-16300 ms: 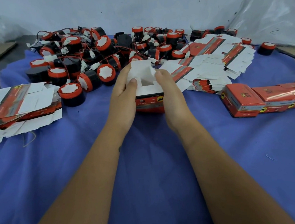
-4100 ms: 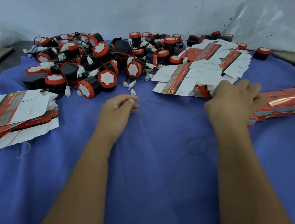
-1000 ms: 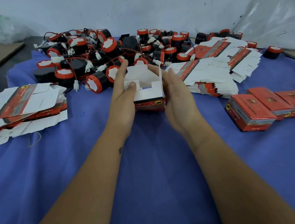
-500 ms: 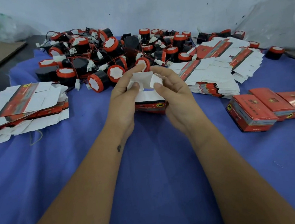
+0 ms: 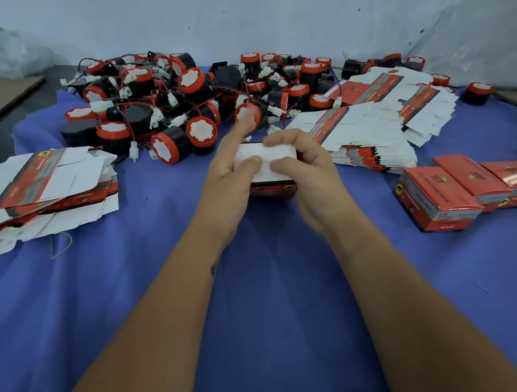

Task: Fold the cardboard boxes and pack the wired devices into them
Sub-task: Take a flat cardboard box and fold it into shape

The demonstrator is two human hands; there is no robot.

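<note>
A small red cardboard box (image 5: 270,190) stands on the blue cloth in the middle, its white end flaps (image 5: 266,156) folded down flat on top. My left hand (image 5: 229,175) grips its left side, thumb pressing on the flaps and forefinger stretched out beyond it. My right hand (image 5: 303,167) grips the right side, fingers curled over the far edge and thumb on the flaps. Behind lies a heap of black-and-red round wired devices (image 5: 180,105) with white plugs. What the box contains is hidden.
Stacks of flat unfolded boxes lie at the left (image 5: 40,186) and at the back right (image 5: 370,129). A row of closed red boxes (image 5: 457,191) sits at the right. A rubber band (image 5: 60,244) lies on the blue cloth (image 5: 259,289). A plastic sheet (image 5: 479,20) hangs at back right.
The white flaps that stood open a second ago are now pressed down flat on the box. Both thumbs have come together on top of them.
</note>
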